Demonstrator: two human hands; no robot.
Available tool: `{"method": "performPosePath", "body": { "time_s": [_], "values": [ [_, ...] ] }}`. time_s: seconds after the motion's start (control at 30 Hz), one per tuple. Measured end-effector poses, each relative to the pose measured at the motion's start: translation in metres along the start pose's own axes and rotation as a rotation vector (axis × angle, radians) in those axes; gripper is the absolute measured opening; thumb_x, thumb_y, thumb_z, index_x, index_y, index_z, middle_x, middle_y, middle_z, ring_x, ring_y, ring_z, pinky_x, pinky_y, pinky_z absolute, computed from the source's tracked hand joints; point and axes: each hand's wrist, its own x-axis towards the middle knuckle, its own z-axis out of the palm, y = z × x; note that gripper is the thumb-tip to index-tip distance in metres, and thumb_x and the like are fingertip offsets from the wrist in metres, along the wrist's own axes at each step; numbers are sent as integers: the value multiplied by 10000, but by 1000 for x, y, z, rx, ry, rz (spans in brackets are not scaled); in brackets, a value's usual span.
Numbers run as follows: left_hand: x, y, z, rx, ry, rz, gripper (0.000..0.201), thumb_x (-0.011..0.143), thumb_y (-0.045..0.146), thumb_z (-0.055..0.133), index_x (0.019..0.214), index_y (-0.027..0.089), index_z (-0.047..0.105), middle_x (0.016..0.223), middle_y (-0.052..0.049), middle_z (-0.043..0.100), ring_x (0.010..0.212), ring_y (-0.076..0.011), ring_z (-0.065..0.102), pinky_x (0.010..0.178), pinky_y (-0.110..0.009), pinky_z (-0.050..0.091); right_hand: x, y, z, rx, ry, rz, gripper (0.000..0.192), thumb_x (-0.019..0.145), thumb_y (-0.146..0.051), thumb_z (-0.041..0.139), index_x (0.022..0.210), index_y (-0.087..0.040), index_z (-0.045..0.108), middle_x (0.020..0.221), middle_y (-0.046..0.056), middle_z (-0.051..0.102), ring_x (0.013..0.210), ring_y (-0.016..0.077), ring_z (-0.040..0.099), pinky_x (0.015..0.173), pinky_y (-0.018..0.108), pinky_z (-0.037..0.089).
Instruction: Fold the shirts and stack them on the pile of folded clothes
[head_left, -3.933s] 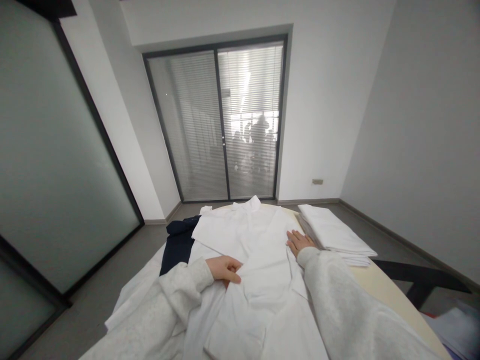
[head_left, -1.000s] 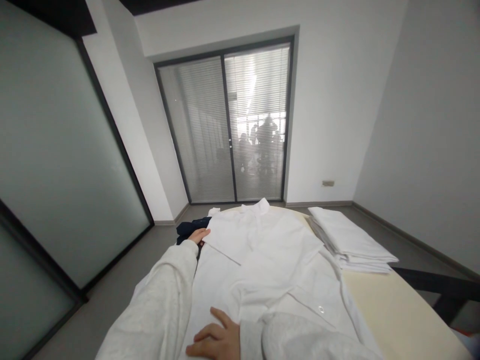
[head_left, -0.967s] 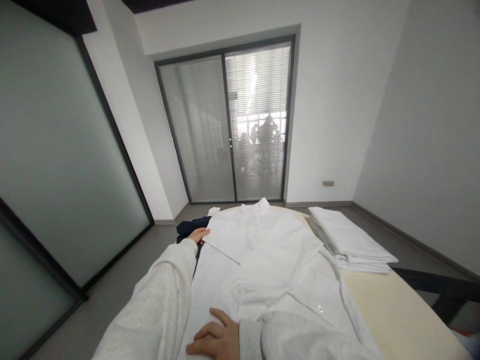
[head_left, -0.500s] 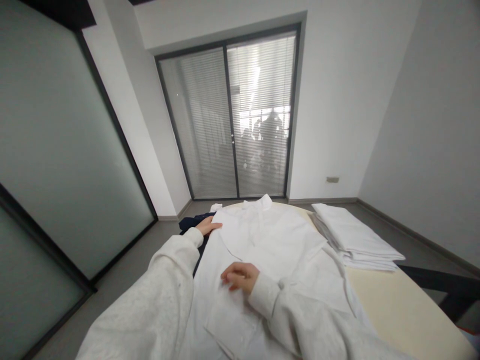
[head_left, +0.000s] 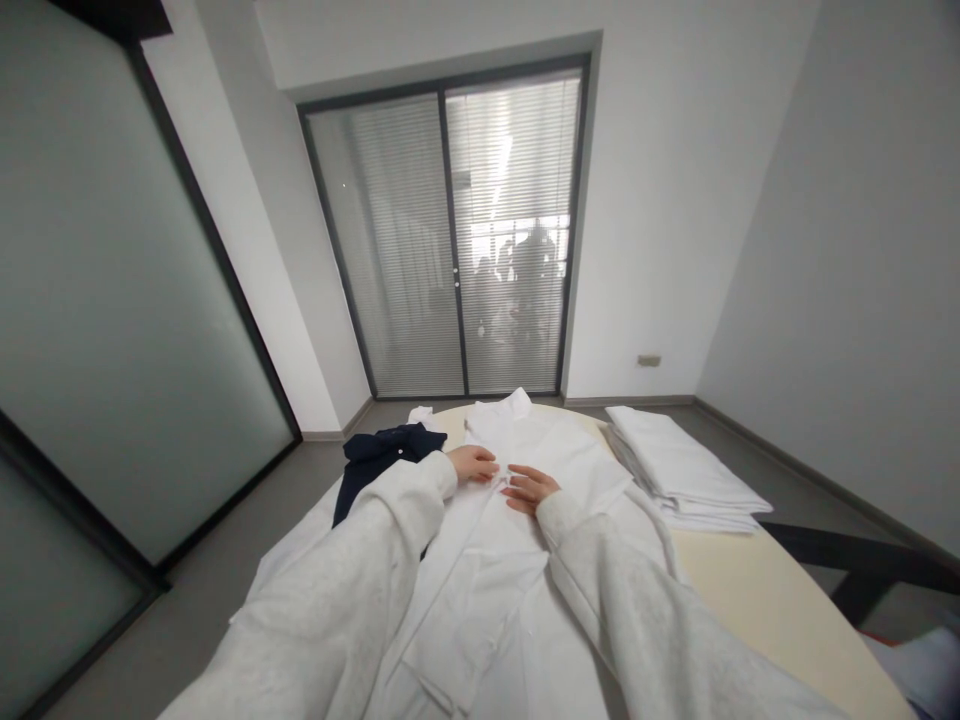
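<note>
Head view: the white cotton shirt lies spread on the cream round bench. The left hand and the right hand press flat, fingers loosely open, on its chest, gripping nothing. A dark navy garment lies left; a stack of folded white cloths right.

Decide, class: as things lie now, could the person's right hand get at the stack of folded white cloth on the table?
Probably yes. The right hand rests on the white shirt, and the stack of folded white cloth lies beside it on the table, with nothing between.
</note>
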Motion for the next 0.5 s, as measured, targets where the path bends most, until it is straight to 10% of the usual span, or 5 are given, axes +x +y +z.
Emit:
{"method": "performPosePath", "body": {
  "time_s": [0.13, 0.27, 0.4, 0.5],
  "values": [
    [-43, 1, -50, 211, -174, -96, 468, 620, 536, 681, 774, 97, 630, 697, -61, 646, 617, -133, 617, 569, -240, 494, 10, 13, -4, -39, -86, -31, 270, 635, -209, 719, 884, -128, 656, 663, 35, 659, 656, 137, 645, 501, 173, 520],
    [-90, -10, -80, 414, -677, -472, 427, 641, 556, 659, 755, 145, 666, 748, -82, 678, 692, -179, 651, 551, -249, 505, 20, 16, -5, -11, -37, 9, 170, 633, -162, 714, 787, -108, 669, 585, 54, 651, 580, 135, 628, 437, 161, 503],
    [-114, -22, -67, 397, -1090, -471, 352, 729, 517, 601, 817, 186, 679, 802, -70, 692, 749, -195, 666, 546, -247, 517, 24, 17, -7, 48, 2, 25, 146, 661, -133, 683, 801, -100, 654, 603, 69, 663, 596, 145, 638, 515, 194, 541],
    [-117, -25, -41, 288, -1180, -284, 360, 712, 502, 627, 827, 164, 670, 732, -47, 686, 670, -199, 669, 503, -249, 517, 21, 16, -9, 81, 11, 20, 164, 678, -136, 665, 835, -93, 649, 654, 87, 679, 638, 153, 650, 584, 203, 554]
  ]
}}
